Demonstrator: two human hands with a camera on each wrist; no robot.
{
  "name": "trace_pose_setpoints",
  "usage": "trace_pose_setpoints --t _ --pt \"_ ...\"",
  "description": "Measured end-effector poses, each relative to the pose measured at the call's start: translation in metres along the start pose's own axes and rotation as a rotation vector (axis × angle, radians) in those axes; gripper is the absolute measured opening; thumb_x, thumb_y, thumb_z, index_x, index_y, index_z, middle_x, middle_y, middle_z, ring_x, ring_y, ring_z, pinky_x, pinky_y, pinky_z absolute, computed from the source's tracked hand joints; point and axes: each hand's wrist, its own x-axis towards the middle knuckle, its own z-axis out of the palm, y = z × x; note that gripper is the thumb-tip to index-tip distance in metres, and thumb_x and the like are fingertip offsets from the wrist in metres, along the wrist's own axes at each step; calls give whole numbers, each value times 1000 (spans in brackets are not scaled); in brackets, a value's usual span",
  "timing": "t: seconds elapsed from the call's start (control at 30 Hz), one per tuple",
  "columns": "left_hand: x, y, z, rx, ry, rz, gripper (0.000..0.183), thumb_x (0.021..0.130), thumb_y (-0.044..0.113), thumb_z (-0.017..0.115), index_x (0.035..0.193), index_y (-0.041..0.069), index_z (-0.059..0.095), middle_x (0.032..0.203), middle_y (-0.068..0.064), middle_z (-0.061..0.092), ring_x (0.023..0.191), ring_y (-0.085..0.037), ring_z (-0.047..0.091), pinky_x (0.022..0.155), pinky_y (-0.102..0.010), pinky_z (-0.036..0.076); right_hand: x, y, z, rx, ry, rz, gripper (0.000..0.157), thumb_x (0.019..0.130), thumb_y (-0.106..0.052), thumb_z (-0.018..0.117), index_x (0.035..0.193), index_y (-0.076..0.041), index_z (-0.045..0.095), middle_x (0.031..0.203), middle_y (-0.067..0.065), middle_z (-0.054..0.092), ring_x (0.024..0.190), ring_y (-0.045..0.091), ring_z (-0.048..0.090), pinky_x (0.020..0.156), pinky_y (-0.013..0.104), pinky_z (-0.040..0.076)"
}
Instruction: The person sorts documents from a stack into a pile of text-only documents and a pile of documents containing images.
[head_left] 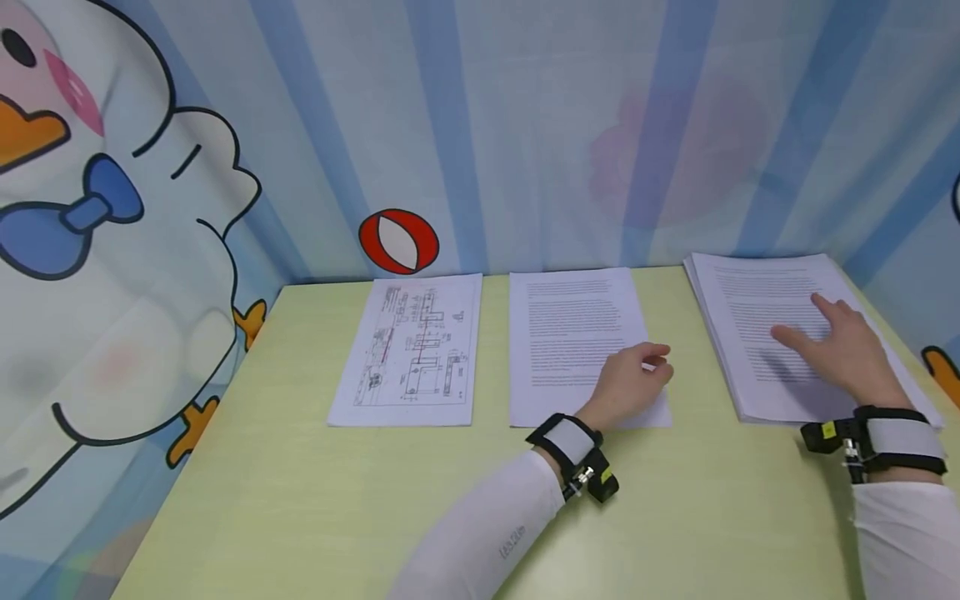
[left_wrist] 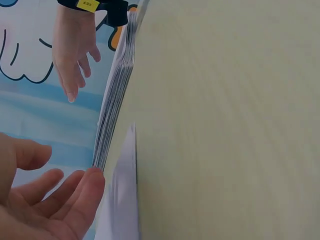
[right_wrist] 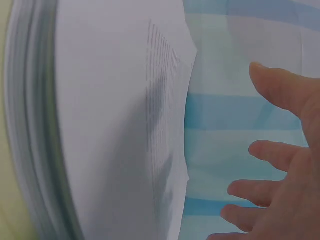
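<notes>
A thick stack of printed paper [head_left: 757,333] lies at the right end of the table, its layered edges showing in the left wrist view. Over this stack hovers my right hand [head_left: 851,354], fingers spread and apart from the top sheet, on which its shadow falls. In the middle lies a text-covered sheet [head_left: 570,333], with my left hand [head_left: 630,383] above its lower right part. The left fingers are loosely bent, and in the left wrist view nothing is between thumb and fingers. Left of that sheet is a page with a technical drawing [head_left: 412,358].
The pale yellow table [head_left: 285,500] backs onto a blue striped curtain [head_left: 525,125] with a red ball printed on it. A large cartoon duck [head_left: 127,292] covers the cloth on the left side.
</notes>
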Motion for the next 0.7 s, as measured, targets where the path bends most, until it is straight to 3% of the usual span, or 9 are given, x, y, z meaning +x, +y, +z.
trace_pose_setpoints --t 0.27,0.4,0.53,0.7 --pt "1 9 33 -139 -80 -101 35 87 23 60 121 17 63 104 4 72 82 -2 65 74 -16 48 -3 21 -2 8 42 159 93 91 -52 43 143 14 3 141 47 10 128 63 12 98 73 17" --pt "3 15 46 -320 -102 -159 32 88 16 60 119 12 63 97 -2 73 74 -10 69 68 -19 52 -4 25 -2 15 47 267 91 91 -52 41 142 14 3 143 46 10 129 62 12 101 71 17" --pt "4 20 57 -485 -127 -234 32 88 12 59 120 7 62 95 -7 73 77 -19 71 69 -26 58 -6 30 -1 3 56 332 86 93 -45 41 142 16 5 141 47 12 127 62 16 101 71 19" --pt "7 25 64 -511 -159 -273 34 90 15 58 123 9 60 95 -4 71 77 -16 70 71 -28 59 -6 37 1 -15 50 354 83 94 -44 39 141 17 8 141 47 14 127 62 17 101 70 20"
